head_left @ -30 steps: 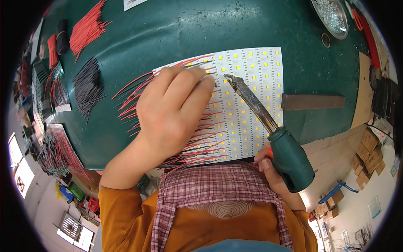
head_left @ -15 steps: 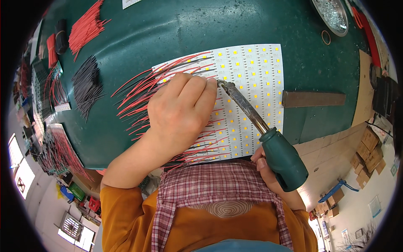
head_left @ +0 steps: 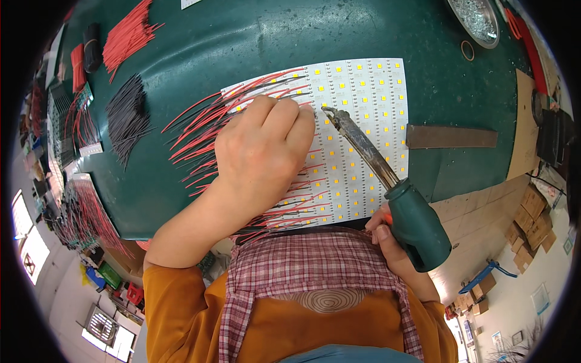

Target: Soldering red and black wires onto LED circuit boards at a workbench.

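A white LED board (head_left: pixel 354 142) with rows of small yellow chips lies before me. Red and black wires (head_left: pixel 192 121) are attached along its left part and fan out leftward. My left hand (head_left: pixel 263 148) is closed over these wires, its fingers pinched near the wire ends; the fingertips and the exact wire in them are mostly hidden. A soldering iron (head_left: pixel 419 222) with a green handle is held in my right hand (head_left: pixel 390 242), whose fingers are partly behind the handle. Its dark tip is over the board, slightly right of my left fingers and apart from them.
A flat brown bar (head_left: pixel 451 137) lies right of the board. Loose black wires (head_left: pixel 127 118) and red wires (head_left: pixel 128 39) are piled at left, near wired boards (head_left: pixel 91 209). A metal bowl (head_left: pixel 493 33) of small bits and a rubber ring (head_left: pixel 467 51) are at far right.
The soldering iron has moved a little right and its tip has come away from my left fingertips. My left hand has stayed nearly in place, still closed.
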A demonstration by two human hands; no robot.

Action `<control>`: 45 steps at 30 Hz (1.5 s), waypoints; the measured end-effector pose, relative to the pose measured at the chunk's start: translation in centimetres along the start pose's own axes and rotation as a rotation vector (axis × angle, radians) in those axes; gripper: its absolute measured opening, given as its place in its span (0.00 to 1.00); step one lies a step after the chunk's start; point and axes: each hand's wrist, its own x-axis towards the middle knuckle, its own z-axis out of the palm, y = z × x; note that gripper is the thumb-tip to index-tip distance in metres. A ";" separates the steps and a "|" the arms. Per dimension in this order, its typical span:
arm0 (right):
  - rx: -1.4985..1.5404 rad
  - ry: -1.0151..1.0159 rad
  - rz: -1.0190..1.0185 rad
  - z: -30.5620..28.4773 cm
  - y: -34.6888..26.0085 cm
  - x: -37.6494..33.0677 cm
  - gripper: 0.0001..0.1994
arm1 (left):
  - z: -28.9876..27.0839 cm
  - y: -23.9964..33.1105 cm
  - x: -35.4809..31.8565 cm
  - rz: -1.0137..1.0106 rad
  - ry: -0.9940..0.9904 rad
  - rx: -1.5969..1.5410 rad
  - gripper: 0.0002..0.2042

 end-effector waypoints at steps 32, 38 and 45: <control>-0.120 -0.093 -0.093 -0.6 1.7 -0.4 0.07 | 0.8 0.9 -1.4 -0.014 0.020 0.026 0.13; -0.066 -0.013 -0.138 -0.1 3.0 -1.0 0.10 | 0.7 0.3 -1.1 0.000 0.143 -0.111 0.14; -0.367 -0.137 -0.200 -1.1 4.7 -1.7 0.13 | 0.8 1.2 -2.6 -0.036 0.051 -0.119 0.14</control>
